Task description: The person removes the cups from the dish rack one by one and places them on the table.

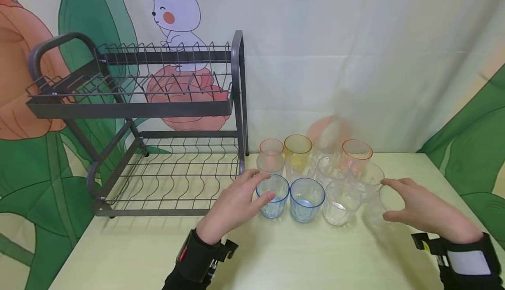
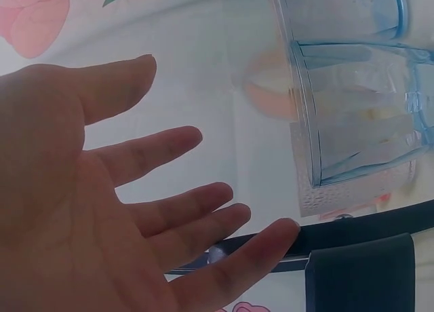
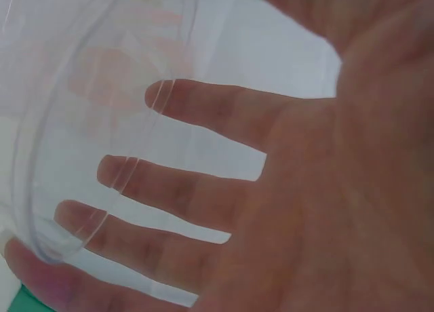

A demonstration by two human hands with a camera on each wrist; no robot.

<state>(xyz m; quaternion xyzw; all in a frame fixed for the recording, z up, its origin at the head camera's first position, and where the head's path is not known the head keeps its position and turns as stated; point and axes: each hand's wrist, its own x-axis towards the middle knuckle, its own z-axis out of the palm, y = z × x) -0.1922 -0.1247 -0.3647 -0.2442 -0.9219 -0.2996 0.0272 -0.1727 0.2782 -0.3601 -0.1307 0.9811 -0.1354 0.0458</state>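
My left hand [image 1: 238,204] hovers at the left blue-rimmed glass [image 1: 273,202], thumb and fingers spread. In the left wrist view, a gap separates the fingers [image 2: 149,156] from a blue-rimmed glass [image 2: 366,102]. A second blue-rimmed glass [image 1: 307,204] stands just right of the first. On the other side of the group, my right hand [image 1: 426,206] is beside a clear glass [image 1: 368,182], thumb and fingers apart. Through the rim of a clear glass [image 3: 102,115], the right wrist view shows stretched fingertips; whether they touch it is unclear.
Several other glasses stand close together, including a yellow one [image 1: 298,145], a red-rimmed one [image 1: 357,150] and a clear one [image 1: 340,209] in front. A dark two-tier dish rack [image 1: 130,110] occupies the left of the pale table [image 1: 300,259]. A printed curtain [image 1: 355,62] hangs behind.
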